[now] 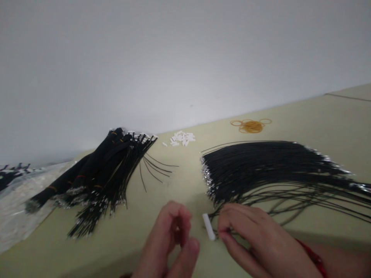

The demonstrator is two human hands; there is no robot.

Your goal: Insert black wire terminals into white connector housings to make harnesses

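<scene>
My right hand (257, 239) is closed in a pinch, with thin black wires (216, 214) running at its fingertips. Just left of those fingertips is a small white plastic piece (209, 227), close to the wire ends; whether it is joined to them I cannot tell. My left hand (174, 241) is beside it, fingers curled and the thumb apart from them, with nothing visible in between. Beyond the right hand lies a broad sheaf of black wires (261, 160) with shiny metal ends, some strands trailing off to the right.
At left, black wire bundles (95, 166) tied with bands are heaped partly on a clear plastic bag (23, 208). Small white pieces (182, 138) lie in a pile near the wall. Yellow rubber bands (251, 126) sit at the back right of the pale table (179, 185).
</scene>
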